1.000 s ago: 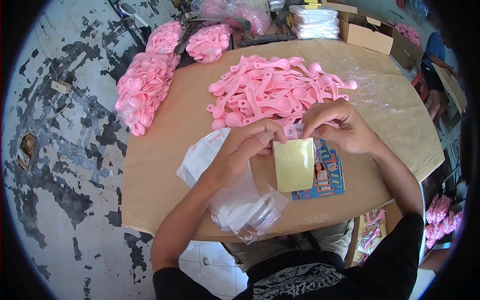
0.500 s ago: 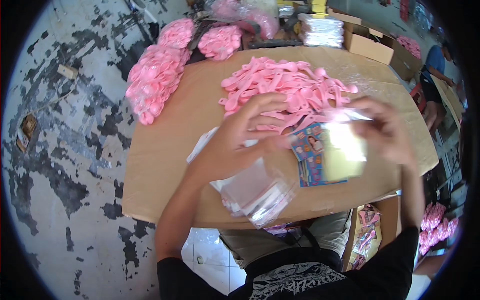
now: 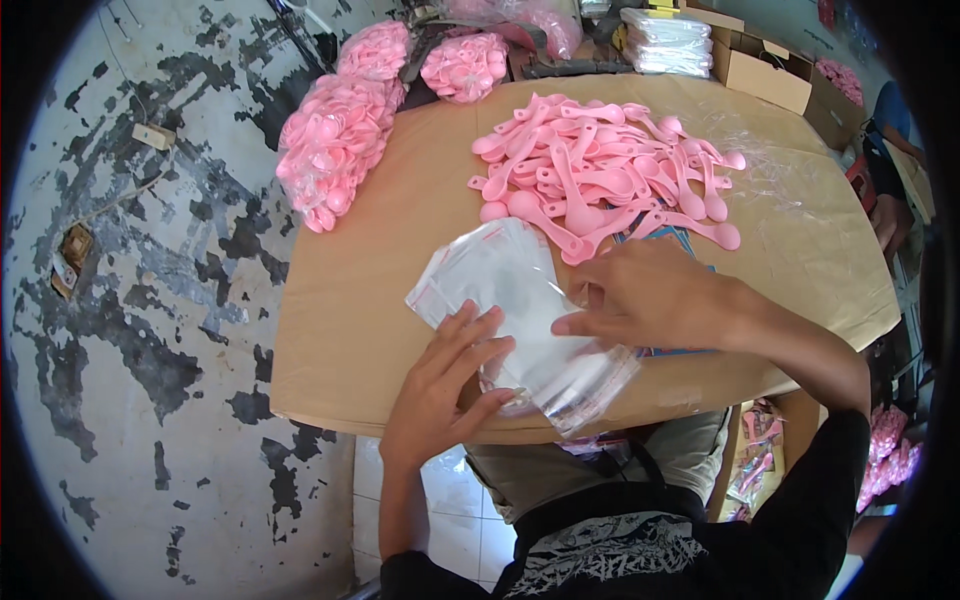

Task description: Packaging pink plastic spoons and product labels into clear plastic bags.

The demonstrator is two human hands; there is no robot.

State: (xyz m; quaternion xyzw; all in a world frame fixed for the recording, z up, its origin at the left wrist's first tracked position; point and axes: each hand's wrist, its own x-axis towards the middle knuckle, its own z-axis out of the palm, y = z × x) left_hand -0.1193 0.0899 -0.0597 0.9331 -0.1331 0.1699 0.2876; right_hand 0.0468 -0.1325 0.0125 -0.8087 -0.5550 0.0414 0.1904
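Clear plastic bags (image 3: pixel 530 310) lie in a loose stack on the brown-covered table near its front edge. My left hand (image 3: pixel 440 375) rests at their left side, fingers spread and fingertips on the plastic. At the right side of the stack, my right hand (image 3: pixel 660 295) bends over with thumb and forefinger apart above the bags; its other fingers are curled and partly hidden. Blue printed cards (image 3: pixel 675 240) show from beneath and behind my right hand, mostly covered by it. Just beyond the bags is a heap of pink plastic measuring spoons (image 3: pixel 600 170).
Bags packed with pink spoons (image 3: pixel 335 140) stand at the table's far left edge. A stack of clear wrapped packs (image 3: pixel 665 40) and a cardboard box (image 3: pixel 765 75) are at the back right. Below the right edge sits an open carton (image 3: pixel 760 450) of packets. A person (image 3: pixel 890 130) is at far right.
My right hand has moved left from above the cards to the bags; the pale yellow piece it held is out of sight. My left hand has come down and back onto the bags.
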